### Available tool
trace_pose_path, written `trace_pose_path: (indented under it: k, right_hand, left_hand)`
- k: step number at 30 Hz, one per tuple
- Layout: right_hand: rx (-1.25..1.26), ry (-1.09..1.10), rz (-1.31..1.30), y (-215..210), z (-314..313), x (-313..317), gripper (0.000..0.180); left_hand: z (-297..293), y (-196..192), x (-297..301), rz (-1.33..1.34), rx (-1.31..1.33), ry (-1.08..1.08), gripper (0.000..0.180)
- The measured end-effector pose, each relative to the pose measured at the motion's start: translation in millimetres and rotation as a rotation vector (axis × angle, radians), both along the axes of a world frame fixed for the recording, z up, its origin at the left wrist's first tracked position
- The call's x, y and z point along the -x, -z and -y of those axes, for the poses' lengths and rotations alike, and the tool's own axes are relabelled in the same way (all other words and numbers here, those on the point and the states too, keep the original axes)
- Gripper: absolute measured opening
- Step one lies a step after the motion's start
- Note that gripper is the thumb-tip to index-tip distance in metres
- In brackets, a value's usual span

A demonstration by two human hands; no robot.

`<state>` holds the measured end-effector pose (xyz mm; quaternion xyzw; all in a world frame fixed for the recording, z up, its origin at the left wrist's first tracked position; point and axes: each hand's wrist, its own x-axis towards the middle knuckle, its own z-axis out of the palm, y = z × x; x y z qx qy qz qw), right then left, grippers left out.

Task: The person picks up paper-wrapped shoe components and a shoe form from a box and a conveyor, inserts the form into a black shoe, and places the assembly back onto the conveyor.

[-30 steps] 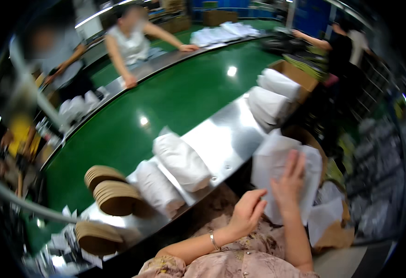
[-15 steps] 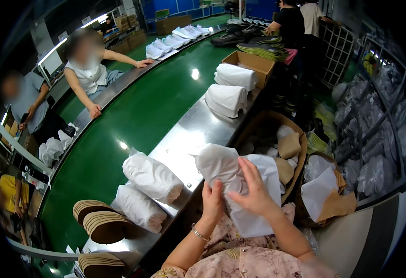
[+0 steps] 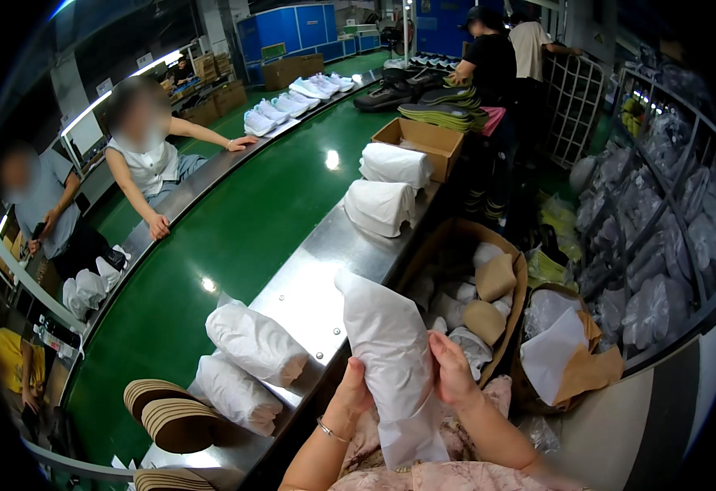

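In front of my body I hold a long bundle wrapped in white tissue paper (image 3: 386, 327). What lies inside the paper is hidden. My left hand (image 3: 353, 391) is closed on the bundle's left side, thumb in front. On the opposite side my right hand (image 3: 454, 372) grips it with curled fingers. A loose end of paper hangs below both hands. To the left, two similar paper-wrapped bundles (image 3: 257, 340) lie side by side on the metal ledge (image 3: 305, 299). Nearer me are stacks of curved brown cardboard pieces (image 3: 179, 413).
Two more white bundles (image 3: 380, 206) and an open cardboard box (image 3: 431, 141) stand farther along the ledge. A green conveyor (image 3: 235, 245) runs beyond it, with a person (image 3: 149, 151) leaning there. At right are a carton of crumpled paper (image 3: 509, 245) and a rack of plastic-wrapped items (image 3: 660, 245).
The bundle now stands more upright, its loose paper wrapped round it and its lower end hanging down. My right hand has moved from its front to its right side.
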<state>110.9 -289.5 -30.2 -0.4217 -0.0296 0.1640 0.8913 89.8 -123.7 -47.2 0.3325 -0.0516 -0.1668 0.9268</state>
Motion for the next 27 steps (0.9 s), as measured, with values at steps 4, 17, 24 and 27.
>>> trace_pose_path:
  k: [4,17,24,27]
  right_hand:
    - [-0.051,0.02,-0.035,-1,0,1,0.031]
    - [0.324,0.225,0.097,-9,-4,7,0.023]
    - [0.787,0.318,0.483,28,2,-21,0.021]
    - [0.514,0.096,0.12,16,10,-17,0.032]
  left_hand:
    - [6,0,-1,0.009,0.113,0.037,0.106]
    - [25,-11,9,-0.051,0.155,-0.036,0.102]
    - [12,5,8,-0.096,0.0,0.124,0.086]
    - [15,8,0,-0.111,-0.078,-0.028,0.073]
